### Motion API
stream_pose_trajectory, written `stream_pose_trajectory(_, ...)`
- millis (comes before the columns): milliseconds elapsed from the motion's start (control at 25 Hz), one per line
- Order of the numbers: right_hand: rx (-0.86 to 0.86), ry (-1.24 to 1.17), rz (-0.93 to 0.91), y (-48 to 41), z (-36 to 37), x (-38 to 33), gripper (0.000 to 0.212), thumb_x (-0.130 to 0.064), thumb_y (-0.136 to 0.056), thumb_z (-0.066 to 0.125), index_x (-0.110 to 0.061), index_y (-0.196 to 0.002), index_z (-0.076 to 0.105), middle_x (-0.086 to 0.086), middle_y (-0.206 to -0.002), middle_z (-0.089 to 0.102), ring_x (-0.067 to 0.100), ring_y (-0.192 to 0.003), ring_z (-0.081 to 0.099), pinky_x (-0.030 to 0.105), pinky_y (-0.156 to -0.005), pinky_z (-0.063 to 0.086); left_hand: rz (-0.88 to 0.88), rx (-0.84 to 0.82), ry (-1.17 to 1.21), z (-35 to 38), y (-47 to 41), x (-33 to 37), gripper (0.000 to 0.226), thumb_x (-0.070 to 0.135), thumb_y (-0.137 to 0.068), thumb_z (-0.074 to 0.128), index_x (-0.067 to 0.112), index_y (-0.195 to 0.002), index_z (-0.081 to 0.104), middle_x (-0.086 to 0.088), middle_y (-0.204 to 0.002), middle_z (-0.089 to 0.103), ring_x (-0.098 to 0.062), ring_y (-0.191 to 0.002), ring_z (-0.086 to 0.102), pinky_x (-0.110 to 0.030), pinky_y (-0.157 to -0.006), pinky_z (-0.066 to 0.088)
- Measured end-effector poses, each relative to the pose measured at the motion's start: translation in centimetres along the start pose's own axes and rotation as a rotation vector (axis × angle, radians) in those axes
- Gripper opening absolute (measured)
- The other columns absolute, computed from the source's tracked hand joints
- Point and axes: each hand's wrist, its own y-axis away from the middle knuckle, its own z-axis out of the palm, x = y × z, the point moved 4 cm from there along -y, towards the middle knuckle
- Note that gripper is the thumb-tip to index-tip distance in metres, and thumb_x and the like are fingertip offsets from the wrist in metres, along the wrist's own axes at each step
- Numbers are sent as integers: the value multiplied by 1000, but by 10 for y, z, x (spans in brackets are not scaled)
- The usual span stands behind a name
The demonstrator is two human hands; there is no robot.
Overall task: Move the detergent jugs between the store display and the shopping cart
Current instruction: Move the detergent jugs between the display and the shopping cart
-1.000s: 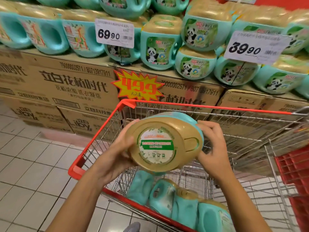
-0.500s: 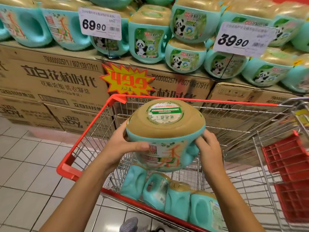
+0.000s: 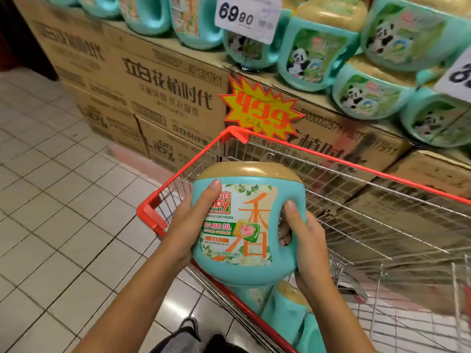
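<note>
Held jug: a teal detergent jug (image 3: 248,225) with a gold cap is in the air over the near left corner of the shopping cart (image 3: 331,159), upright, front label towards the camera.
Left hand (image 3: 183,228): cups the jug's left side with the thumb laid across the label; the fingers behind are hidden.
Right hand (image 3: 309,243): fingers hooked through the handle opening, thumb over the handle's front.
Change: a second ago the cap faced the camera; the jug has since been rotated upright with the same two-handed hold.
Meaning: the jug is probably being squared for setting down; whether it goes into or out of the cart cannot be told.
Cart contents: other teal jugs (image 3: 288,309) stand directly below, along the near wall.
Open room: bare wire basket lies to the right and ahead of those jugs.
Edges: the red rim runs just beside the left hand and close under the jug's base.
Display: panda-label jugs (image 3: 313,54) on stacked cartons (image 3: 163,90), just beyond the cart's far rim.
</note>
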Motion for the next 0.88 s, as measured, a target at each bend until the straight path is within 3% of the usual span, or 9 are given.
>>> stream_pose_trajectory(120, -210, 17, 51, -6, 54, 7, 35, -47, -80, 70, -14, -77, 59, 0, -68, 59, 10, -57, 55, 21, -50, 45, 41, 213, 21, -49, 27, 4, 57, 64, -64, 65, 20, -99, 73, -9, -96, 77, -24, -83, 75, -28, -62, 59)
stream_pose_trajectory(280, -442, 25, 157, 10, 141, 28, 36, -46, -81, 69, -11, -92, 68, 10, -87, 71, 21, -74, 66, 31, -63, 53, 79, 471, 16, -125, 65, 16, 67, 71, -68, 66, 15, -105, 69, -8, -94, 77, -27, -85, 74, -35, -69, 61)
stream_pose_trajectory(360, -494, 56, 171, 16, 182, 34, 40, -51, -76, 69, -11, -81, 64, 12, -78, 66, 22, -67, 61, 33, -62, 49, 106, 555, 19, -161, 76, 21, 63, 69, -72, 63, 16, -103, 69, -8, -94, 77, -27, -84, 74, -37, -72, 59)
stream_pose_trajectory(560, -605, 154, 130, 14, 295, 43, 41, -53, -76, 71, -27, -52, 49, 1, -59, 41, 11, -50, 37, 22, -45, 30, 150, 661, 55, -255, 82, 48, 64, 69, -73, 62, 15, -107, 69, -8, -97, 76, -27, -87, 74, -37, -73, 59)
stream_pose_trajectory(760, -648, 146, 116, 4, 420, 44, 38, -52, -73, 66, -28, -48, 50, -4, -55, 42, 11, -49, 38, 23, -47, 31, 205, 658, 31, -361, 67, 106, 51, 70, -70, 63, 25, -92, 73, -7, -94, 77, -23, -81, 75, -26, -61, 57)
stream_pose_trajectory(880, -654, 153, 133, -6, 477, 43, 38, -53, -73, 69, -28, -49, 53, -5, -54, 43, 10, -48, 39, 26, -49, 32, 204, 660, 39, -409, 51, 131, 59, 69, -70, 64, 19, -101, 71, -8, -96, 77, -24, -83, 75, -27, -62, 58)
